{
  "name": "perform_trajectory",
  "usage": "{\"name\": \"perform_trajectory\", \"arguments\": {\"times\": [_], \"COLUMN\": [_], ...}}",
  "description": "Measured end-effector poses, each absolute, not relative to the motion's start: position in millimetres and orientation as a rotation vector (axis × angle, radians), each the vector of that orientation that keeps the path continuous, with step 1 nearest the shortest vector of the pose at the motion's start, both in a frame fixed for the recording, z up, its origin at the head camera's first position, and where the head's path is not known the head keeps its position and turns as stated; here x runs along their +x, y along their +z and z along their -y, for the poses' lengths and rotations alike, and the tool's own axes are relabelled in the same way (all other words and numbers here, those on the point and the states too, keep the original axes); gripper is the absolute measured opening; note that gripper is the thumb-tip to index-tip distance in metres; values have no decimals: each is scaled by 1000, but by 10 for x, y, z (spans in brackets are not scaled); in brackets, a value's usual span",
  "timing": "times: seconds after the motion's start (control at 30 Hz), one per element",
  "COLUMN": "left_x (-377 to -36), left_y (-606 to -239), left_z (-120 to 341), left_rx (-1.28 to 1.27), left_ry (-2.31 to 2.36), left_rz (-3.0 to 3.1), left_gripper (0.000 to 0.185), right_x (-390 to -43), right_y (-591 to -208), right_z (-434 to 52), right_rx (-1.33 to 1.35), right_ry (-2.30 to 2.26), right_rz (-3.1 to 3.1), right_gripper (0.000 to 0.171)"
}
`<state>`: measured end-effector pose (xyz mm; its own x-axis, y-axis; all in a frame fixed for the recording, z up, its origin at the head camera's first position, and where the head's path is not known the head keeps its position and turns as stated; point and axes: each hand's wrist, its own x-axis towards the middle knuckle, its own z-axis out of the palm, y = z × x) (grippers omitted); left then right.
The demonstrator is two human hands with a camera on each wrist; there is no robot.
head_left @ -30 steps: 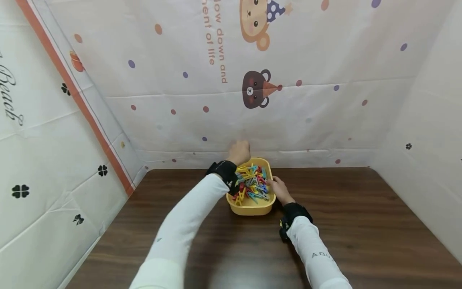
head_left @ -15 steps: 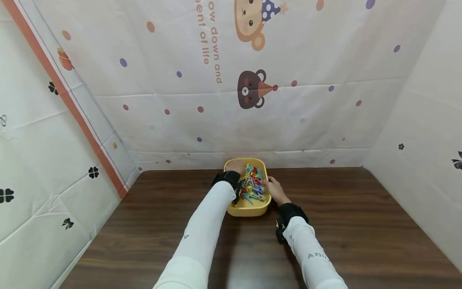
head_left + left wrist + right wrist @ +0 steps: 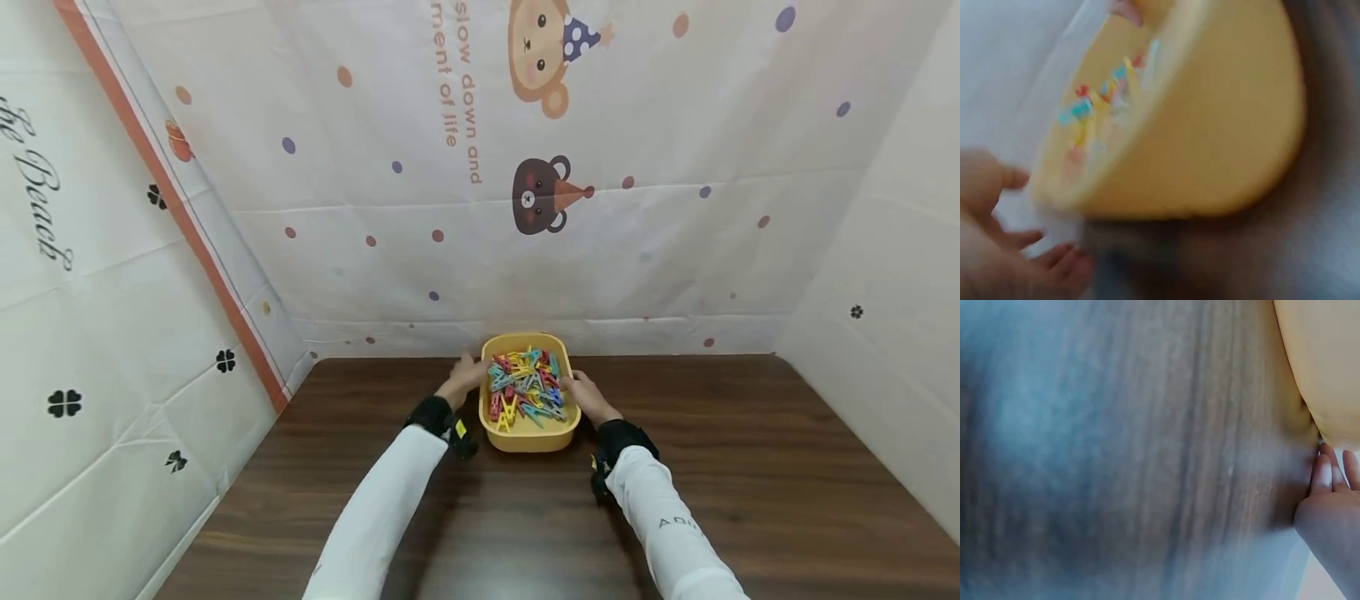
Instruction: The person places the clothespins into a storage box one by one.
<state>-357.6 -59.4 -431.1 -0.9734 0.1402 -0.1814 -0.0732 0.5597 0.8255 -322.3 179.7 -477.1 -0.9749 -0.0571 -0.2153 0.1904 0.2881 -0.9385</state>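
A yellow plastic tub (image 3: 529, 442) stands on the table near the back wall, holding a heap of red, yellow, blue and grey plastic clothespins (image 3: 528, 387). Just outside its left side is my left hand (image 3: 461, 381). The left wrist view, though blurred, shows the fingers (image 3: 1016, 240) spread apart beside the tub's wall with nothing between them. My right hand (image 3: 590, 398) holds the tub's right rim, thumb over the edge. In the right wrist view its other fingers (image 3: 1322, 475) lie against the outer wall, low down.
Brown wood-grain table (image 3: 712, 467) surrounds the tub. A white printed cloth (image 3: 652, 275) hangs behind the table's far edge, close to the tub. More white cloth (image 3: 97, 467) rises along the left side and the right side.
My left hand came down from above the tub's far left corner, reached into the tub, then moved out to its left side. The right hand has stayed on the right rim.
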Motion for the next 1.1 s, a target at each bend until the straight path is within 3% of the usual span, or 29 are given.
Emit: {"name": "perform_trajectory", "arguments": {"times": [0.13, 0.57, 1.1], "left_x": [-3550, -3521, -3451], "left_y": [-4510, -4697, -4743], "left_z": [666, 457, 627], "left_rx": [58, 17, -94], "left_ry": [1230, 1315, 1333], "left_rz": [-2466, -2591, -2621], "left_gripper": [75, 72, 69], "right_x": [-3250, -3128, -3070], "right_y": [-4755, -4683, -4780], "right_z": [-1868, -2085, -1853], "right_rx": [145, 92, 111], "right_ry": [-1728, -1696, -1665], "right_rz": [-2359, -2307, -2355], "right_gripper": [66, 74, 76]}}
